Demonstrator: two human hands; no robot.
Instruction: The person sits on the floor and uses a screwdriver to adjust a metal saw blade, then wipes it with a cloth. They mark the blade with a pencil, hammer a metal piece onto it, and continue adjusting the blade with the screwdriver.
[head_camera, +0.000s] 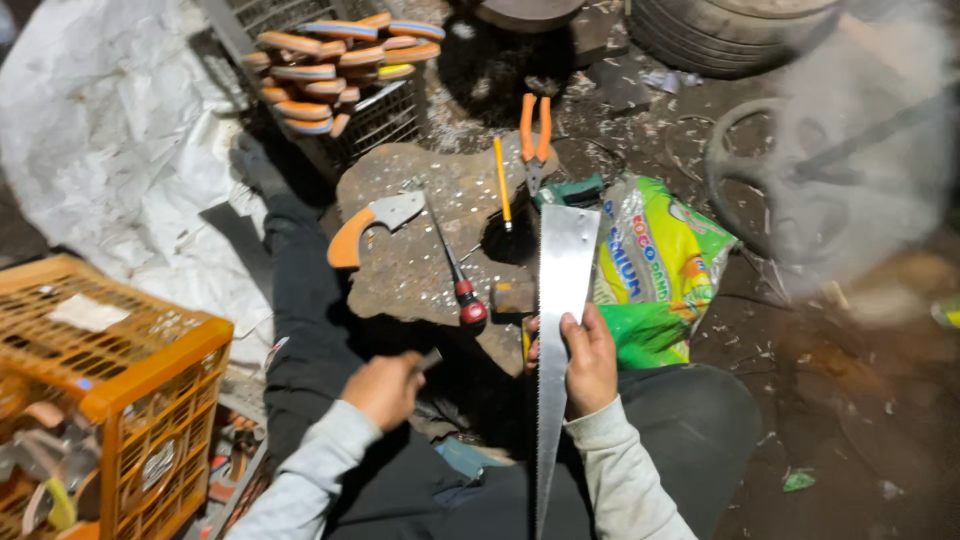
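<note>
Saw blade held upright by right hand; left hand fingers clench a small tool.

saw blade – bare shiny metal | crate – orange plastic | bag – glossy plastic

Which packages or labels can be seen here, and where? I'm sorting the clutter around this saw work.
Printed plastic bag: on the ground right of the saw blade held by the right hand; crumpled, green, yellow and white.
Pale tag: on top of the orange crate, far left; flat, rectangular, print unreadable.
</note>
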